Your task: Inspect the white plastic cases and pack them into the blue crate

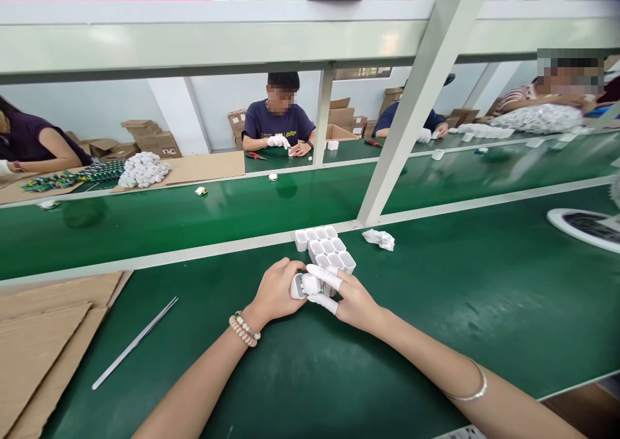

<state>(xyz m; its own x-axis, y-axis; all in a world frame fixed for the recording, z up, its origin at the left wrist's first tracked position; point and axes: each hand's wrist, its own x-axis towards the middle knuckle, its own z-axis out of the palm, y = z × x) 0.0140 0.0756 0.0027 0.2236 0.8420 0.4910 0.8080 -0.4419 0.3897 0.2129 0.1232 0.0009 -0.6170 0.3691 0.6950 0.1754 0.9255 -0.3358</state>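
Observation:
My left hand [279, 289], with a beaded bracelet at the wrist, is closed around a small white plastic housing [296, 286]. From the right, my right hand [346, 297], in white finger cots, pinches a rounded white part [311, 284] against the housing's grey-edged end. Whether the two pieces are joined I cannot tell, since the fingers cover part of them. Just beyond my hands stand several open white plastic cups [325, 246] in close rows on the green worktop.
Metal tweezers [135, 343] lie at left, near flat cardboard [43, 348]. A crumpled white wad [379, 239] lies beyond my right hand. A slanted metal post [416, 103] rises from the bench edge. Past it, a green conveyor [232, 200] carries small parts; co-workers [278, 119] sit across.

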